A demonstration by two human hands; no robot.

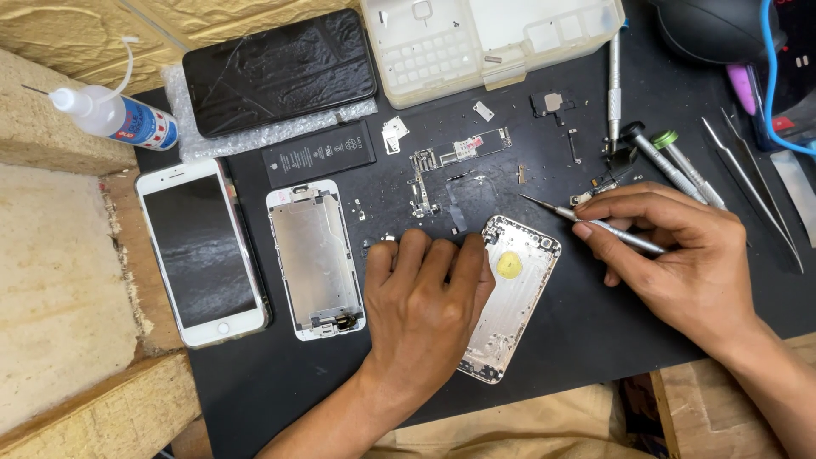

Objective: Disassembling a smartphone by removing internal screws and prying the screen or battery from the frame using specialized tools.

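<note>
At six o'clock on the black mat (595, 331) I see bare room below my hands. My left hand (425, 297) lies flat, open, covering the left edge of the gutted silver phone shell (520, 289). My right hand (680, 255), at three o'clock, pinches a slim screwdriver (595, 223). A black battery (319, 153) with pale print sits at eleven; tiny screws blur.
</note>
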